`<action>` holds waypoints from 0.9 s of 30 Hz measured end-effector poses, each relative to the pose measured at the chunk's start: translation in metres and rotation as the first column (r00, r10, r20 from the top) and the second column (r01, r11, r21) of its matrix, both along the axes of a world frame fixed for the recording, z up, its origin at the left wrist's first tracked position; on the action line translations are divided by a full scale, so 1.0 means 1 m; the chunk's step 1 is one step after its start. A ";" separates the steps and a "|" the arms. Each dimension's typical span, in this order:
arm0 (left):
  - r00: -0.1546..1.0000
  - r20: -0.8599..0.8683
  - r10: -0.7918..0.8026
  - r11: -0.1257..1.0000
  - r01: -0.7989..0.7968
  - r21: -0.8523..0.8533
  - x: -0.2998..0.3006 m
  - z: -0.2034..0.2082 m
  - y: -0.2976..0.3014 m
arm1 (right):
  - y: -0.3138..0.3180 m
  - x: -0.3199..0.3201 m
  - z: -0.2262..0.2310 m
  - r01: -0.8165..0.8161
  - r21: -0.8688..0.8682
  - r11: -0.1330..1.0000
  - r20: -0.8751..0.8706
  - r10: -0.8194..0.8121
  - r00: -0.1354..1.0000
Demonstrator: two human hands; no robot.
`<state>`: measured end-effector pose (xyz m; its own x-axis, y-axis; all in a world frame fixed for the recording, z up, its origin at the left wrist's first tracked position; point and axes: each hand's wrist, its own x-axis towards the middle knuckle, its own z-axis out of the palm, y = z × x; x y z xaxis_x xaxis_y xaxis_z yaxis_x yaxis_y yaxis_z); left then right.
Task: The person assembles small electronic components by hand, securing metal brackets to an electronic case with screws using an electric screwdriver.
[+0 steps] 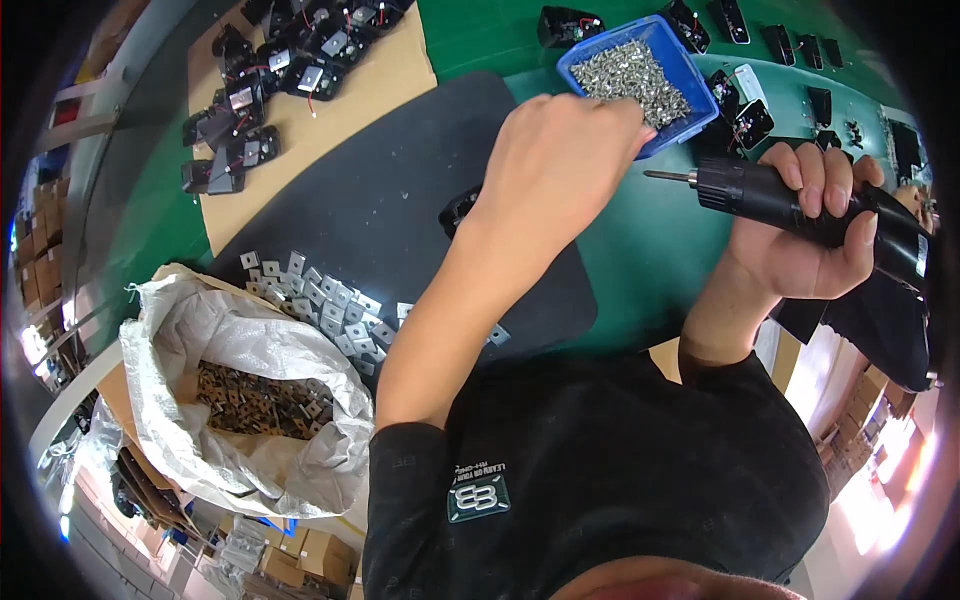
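My left hand (560, 150) is at the near edge of a blue plastic bin (704, 118) heaped with small silver screws (630, 80). Its fingers are curled together at the screws, and whatever the fingertips pinch is hidden. In my right hand (810, 235) is a black electric screwdriver (765, 192), held level with its bit pointing left toward the bin. Partly covered by my left forearm, a black plastic housing (457, 212) lies on the dark mat (400, 170). Small silver square plates with holes (335, 305) are spread on the mat's near left.
A white woven sack (170, 400) of small metal pieces stands at the left. Black housings with wires (245, 100) are piled on cardboard (390, 70) at the far left. More black housings (735, 20) sit on the green table (640, 270) around the bin and at the far right.
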<state>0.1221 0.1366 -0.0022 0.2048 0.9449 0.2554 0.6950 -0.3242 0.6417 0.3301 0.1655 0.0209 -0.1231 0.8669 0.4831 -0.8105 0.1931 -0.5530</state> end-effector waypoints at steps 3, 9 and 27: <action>0.992 -0.124 0.019 0.999 -0.025 -0.043 0.015 0.010 0.026 | -0.003 0.011 -0.003 0.110 -0.028 0.994 0.019 -0.109 0.994; 0.997 -0.046 -0.061 0.996 0.058 -0.063 0.014 0.008 0.028 | -0.006 0.012 -0.007 0.267 -0.006 0.964 0.103 -0.265 0.959; 0.980 0.196 0.024 0.989 -0.052 0.138 -0.035 0.001 -0.097 | -0.039 -0.066 0.017 -0.168 -0.042 0.985 -0.005 0.168 0.986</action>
